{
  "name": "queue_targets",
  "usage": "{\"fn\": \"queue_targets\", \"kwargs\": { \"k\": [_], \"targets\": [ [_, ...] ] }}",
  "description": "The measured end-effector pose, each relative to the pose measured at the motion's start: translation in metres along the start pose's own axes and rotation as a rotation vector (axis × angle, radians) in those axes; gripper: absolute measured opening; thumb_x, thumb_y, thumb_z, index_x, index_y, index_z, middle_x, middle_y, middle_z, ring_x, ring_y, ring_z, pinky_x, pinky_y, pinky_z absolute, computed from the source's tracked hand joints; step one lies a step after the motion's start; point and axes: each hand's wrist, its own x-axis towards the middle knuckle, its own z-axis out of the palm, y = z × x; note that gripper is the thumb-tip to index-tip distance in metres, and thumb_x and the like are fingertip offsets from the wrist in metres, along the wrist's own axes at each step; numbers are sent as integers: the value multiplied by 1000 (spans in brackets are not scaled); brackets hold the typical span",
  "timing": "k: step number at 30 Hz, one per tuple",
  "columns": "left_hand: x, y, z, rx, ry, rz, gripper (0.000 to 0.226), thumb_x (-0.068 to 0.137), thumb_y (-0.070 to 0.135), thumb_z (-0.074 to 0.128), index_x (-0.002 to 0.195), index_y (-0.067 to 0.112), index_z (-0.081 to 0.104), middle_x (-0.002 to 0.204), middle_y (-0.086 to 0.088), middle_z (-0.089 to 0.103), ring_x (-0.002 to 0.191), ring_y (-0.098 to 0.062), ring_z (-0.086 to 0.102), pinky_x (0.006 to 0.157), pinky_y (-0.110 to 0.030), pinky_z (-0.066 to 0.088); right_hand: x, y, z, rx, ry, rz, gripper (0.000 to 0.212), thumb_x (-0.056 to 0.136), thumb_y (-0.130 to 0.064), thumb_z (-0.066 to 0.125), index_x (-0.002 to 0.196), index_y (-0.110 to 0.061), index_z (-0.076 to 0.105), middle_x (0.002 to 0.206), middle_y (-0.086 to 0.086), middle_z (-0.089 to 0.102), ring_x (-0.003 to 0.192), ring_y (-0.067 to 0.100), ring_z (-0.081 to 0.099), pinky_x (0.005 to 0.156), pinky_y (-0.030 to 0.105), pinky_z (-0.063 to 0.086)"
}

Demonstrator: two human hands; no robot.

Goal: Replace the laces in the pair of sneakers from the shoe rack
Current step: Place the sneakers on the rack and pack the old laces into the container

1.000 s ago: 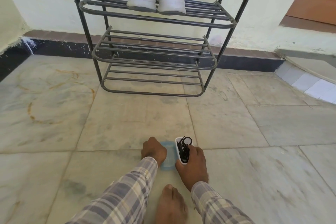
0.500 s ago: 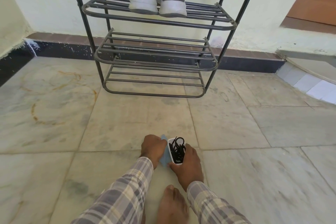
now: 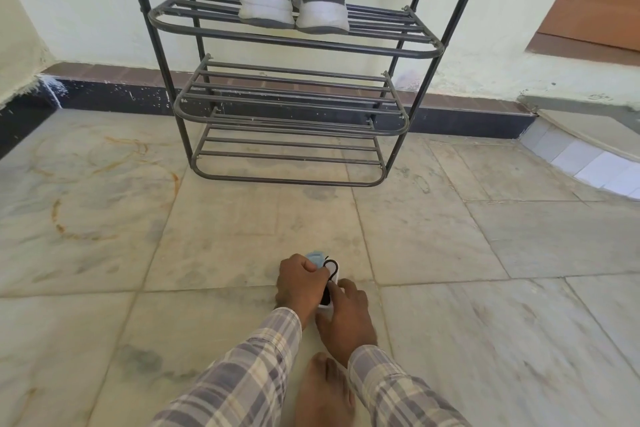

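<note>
We judged the laces [image 3: 326, 295] limp, light: pinch a loop. Left hand [image 3: 301, 282] gripped the lid [image 3: 315, 257], right hand [image 3: 348, 312] held the box [image 3: 337, 277].

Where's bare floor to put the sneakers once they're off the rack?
Bare floor lies between the shoe rack and the lace container, and wide on either side. The rack's two lower shelves are bare too. Crowded only where your left hand and right hand meet at the container and lid, by your foot.
</note>
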Motion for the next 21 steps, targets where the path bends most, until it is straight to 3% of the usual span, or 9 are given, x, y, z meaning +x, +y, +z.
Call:
{"fn": "queue_targets", "kwargs": {
  "k": [5,8,12,16,21],
  "targets": [
    [-3,5,8,276,6,131,26,69,40,82,71,29,58,103,8,52,95,-19,61,87,-42,54,0,2,3,21,-16,-10,44,88,-11,47,130,-20,56,140,-2,44,120,25,40,94,33,42],
    [-3,0,11,364,-11,191,23,74,39,81,73,31,59,107,8,50,104,-19,57,89,-38,51,1,3,6,245,28,62,44,80,-7,44,118,-15,64,119,3,63,110,25,54,92,32,46],
    [-2,-6,10,364,-41,250,22,76,36,81,76,30,60,106,8,49,106,-19,57,91,-39,50,7,7,3,476,112,216,31,83,4,49,96,-15,70,97,2,70,94,20,64,86,32,52],
    [-3,-12,7,390,-52,319,28,78,33,80,75,33,52,105,10,46,107,-17,53,93,-38,48,17,12,10,675,125,336,31,75,0,46,73,-20,69,82,2,72,83,23,69,80,49,58],
    [-7,-17,6,500,-70,425,19,82,31,74,82,30,55,107,10,48,107,-16,51,90,-35,47,22,11,7,900,156,513,19,85,-13,56,76,-7,71,79,12,74,81,31,70,77,51,58]
  ]
}}
